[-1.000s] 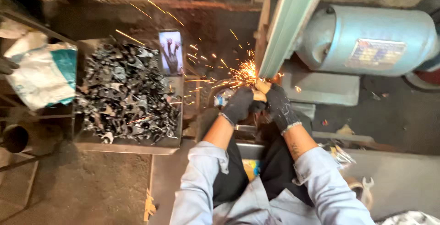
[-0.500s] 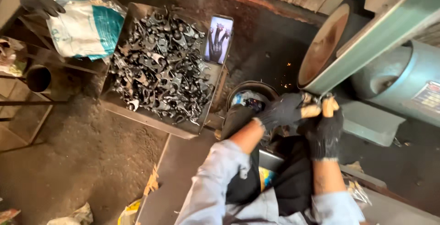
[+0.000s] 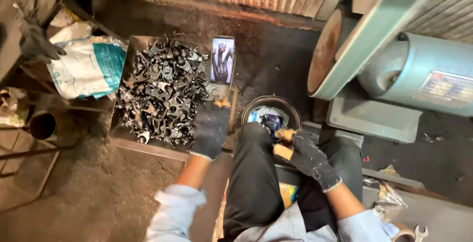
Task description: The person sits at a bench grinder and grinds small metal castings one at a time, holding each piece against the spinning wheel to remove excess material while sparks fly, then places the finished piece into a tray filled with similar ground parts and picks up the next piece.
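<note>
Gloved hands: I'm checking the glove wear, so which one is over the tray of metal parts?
The left hand, reaching over the tray corner. The right hand stays near the dark bucket.

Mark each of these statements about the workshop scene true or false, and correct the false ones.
1. The left hand reaches over the edge of the tray of dark metal parts. True.
2. Both hands are bare. False: both wear dark gloves, and the right hand has a speckled one.
3. A phone with a lit screen stands propped at the tray's far corner. True.
4. Sparks are flying off the grinding wheel. False: no sparks show, and neither hand is at the wheel.
5. The round bucket sits by the person's knee. True.
</note>
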